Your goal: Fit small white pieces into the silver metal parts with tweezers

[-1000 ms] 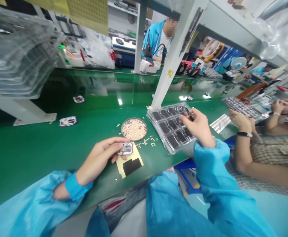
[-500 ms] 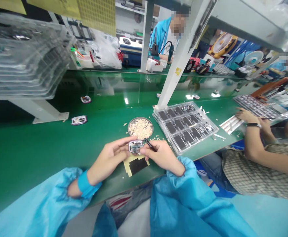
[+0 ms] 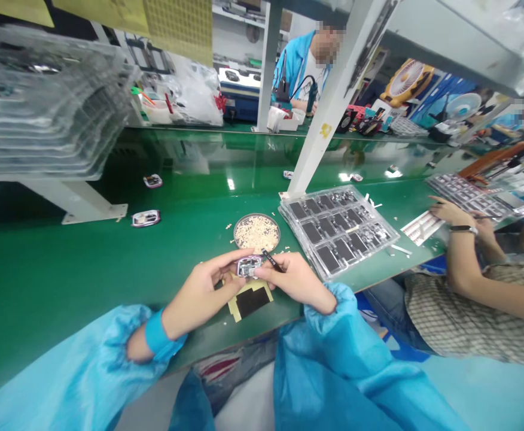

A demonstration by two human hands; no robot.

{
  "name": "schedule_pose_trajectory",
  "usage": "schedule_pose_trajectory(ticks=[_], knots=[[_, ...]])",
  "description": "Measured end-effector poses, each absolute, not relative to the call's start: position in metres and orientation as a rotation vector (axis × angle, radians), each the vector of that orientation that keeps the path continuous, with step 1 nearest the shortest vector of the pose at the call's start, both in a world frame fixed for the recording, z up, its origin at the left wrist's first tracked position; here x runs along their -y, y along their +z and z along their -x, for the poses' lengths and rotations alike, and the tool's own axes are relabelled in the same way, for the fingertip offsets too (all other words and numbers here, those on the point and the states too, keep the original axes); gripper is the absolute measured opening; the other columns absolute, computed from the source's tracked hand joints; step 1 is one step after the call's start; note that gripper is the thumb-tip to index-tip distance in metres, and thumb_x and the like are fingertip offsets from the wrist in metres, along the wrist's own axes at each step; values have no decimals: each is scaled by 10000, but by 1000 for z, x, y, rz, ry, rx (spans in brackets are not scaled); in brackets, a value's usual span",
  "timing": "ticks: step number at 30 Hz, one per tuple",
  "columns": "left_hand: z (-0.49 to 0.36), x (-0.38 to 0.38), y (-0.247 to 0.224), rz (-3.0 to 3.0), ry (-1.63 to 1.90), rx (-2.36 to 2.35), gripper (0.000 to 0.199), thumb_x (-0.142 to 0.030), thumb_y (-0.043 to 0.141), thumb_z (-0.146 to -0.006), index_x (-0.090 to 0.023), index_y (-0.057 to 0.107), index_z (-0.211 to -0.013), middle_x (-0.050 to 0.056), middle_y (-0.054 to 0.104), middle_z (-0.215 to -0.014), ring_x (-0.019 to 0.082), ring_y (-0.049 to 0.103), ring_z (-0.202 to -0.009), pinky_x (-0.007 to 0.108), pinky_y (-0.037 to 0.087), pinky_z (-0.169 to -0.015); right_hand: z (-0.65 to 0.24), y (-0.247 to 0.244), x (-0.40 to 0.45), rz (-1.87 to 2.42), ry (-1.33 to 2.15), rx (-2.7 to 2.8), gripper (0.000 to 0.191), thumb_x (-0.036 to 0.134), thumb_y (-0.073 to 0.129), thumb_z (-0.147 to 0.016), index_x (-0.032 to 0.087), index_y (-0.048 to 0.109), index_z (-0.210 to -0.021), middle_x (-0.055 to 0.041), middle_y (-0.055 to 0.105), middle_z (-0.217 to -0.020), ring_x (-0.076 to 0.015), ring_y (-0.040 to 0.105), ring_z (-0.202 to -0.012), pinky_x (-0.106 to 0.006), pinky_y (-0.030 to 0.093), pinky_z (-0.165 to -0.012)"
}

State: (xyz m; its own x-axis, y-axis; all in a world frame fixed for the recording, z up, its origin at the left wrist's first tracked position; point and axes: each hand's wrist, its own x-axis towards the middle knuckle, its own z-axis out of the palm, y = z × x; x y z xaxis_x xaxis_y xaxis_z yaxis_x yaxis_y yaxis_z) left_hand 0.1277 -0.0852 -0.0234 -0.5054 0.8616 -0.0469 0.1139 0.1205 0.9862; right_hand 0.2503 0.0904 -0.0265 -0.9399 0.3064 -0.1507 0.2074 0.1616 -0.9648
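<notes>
My left hand [image 3: 208, 281] grips the left side of a small rounded electronic device housing [image 3: 249, 266] with its inner parts exposed. My right hand [image 3: 295, 276] holds black tweezers [image 3: 271, 260] with white lettering, their back end pointing up and left. The right thumb presses on the lower right of the housing. Just beneath the hands lies a yellow sheet with a black patch [image 3: 253, 300] on it. Beyond them stands a round dish [image 3: 279, 234] full of small pale pieces.
Stacked clear trays [image 3: 314, 263] of dark screens lie to the right. Similar housings [image 3: 146, 218] rest on the green table at left. A white post [image 3: 318, 140] rises behind the trays. At far right, a co-worker's hands [image 3: 453, 212] work near a white strip sheet [image 3: 422, 227].
The flat greenish part above the housing now sits lower, in or against it. My right thumb has pressed in, and the left fingers have curled closer round the housing.
</notes>
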Motion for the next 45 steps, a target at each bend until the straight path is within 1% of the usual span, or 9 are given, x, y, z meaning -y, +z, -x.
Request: schedule_pose_trajectory(ticks=[4, 12, 15, 19, 22, 24, 33, 39, 45], knots=[[-127, 85, -28, -1020, 1369, -1911, 520, -384, 701, -859, -219, 625, -1346, 89, 696, -1280, 293, 689, -1089, 427, 565, -962, -249, -25, -91, 516, 1965, 2281, 362, 447, 744, -808, 140, 655, -639, 29, 587, -559, -94, 496, -546, -229, 402, -595], [-126, 86, -32, -1154, 1389, -1998, 429, -418, 677, -891, -278, 665, -1297, 46, 703, -1281, 262, 688, -1095, 389, 558, -963, -247, -26, -90, 534, 1988, 2238, 400, 469, 748, -798, 146, 623, -598, 30, 569, -546, -94, 483, -543, -233, 388, -584], [-126, 86, -32, -1196, 1398, -2042, 408, -415, 676, -894, -289, 680, -1281, 35, 703, -1286, 264, 669, -1144, 403, 527, -1029, -246, -27, -87, 536, 1976, 2234, 398, 477, 733, -808, 149, 623, -610, 26, 570, -551, -97, 479, -543, -237, 382, -574], [-129, 84, -30, -982, 1525, -1932, 459, -420, 728, -852, -249, 685, -1276, 60, 719, -1257, 285, 680, -1147, 431, 533, -1045, -245, -28, -76, 619, 1805, 2109, 305, 396, 808, -731, 170, 605, -712, 39, 577, -646, -98, 468, -573, -232, 372, -558], [-131, 81, -25, -760, 1651, -1664, 516, -397, 788, -802, -198, 681, -1266, 92, 729, -1234, 291, 696, -1127, 401, 577, -997, -243, -29, -67, 602, 1797, 1954, 323, 315, 842, -690, 189, 609, -876, 26, 629, -802, -103, 508, -627, -233, 408, -587], [-132, 80, -21, -687, 1691, -1554, 516, -371, 815, -779, -180, 688, -1242, 104, 727, -1233, 290, 696, -1128, 381, 584, -989, -241, -29, -63, 578, 1829, 1912, 331, 298, 831, -703, 191, 624, -939, 10, 645, -843, -115, 541, -659, -242, 431, -608], [-134, 81, -24, -736, 1730, -1552, 474, -334, 788, -817, -183, 675, -1252, 98, 684, -1313, 282, 653, -1203, 380, 551, -1041, -237, -38, -68, 419, 2042, 1794, 325, 270, 815, -730, 200, 645, -999, -6, 642, -902, -166, 614, -871, -279, 489, -764], [-134, 81, -26, -796, 1697, -1583, 460, -348, 764, -839, -202, 670, -1265, 87, 679, -1325, 282, 637, -1227, 410, 515, -1085, -234, -40, -67, 422, 2110, 1719, 293, 249, 816, -728, 205, 653, -967, 6, 649, -890, -154, 614, -858, -271, 489, -783], [-134, 78, -21, -766, 1700, -1565, 479, -351, 768, -828, -162, 666, -1255, 126, 674, -1323, 304, 638, -1222, 449, 519, -1078, -234, -40, -64, 460, 2041, 1748, 266, 273, 803, -741, 192, 655, -947, -7, 667, -881, -160, 635, -827, -282, 516, -774]])
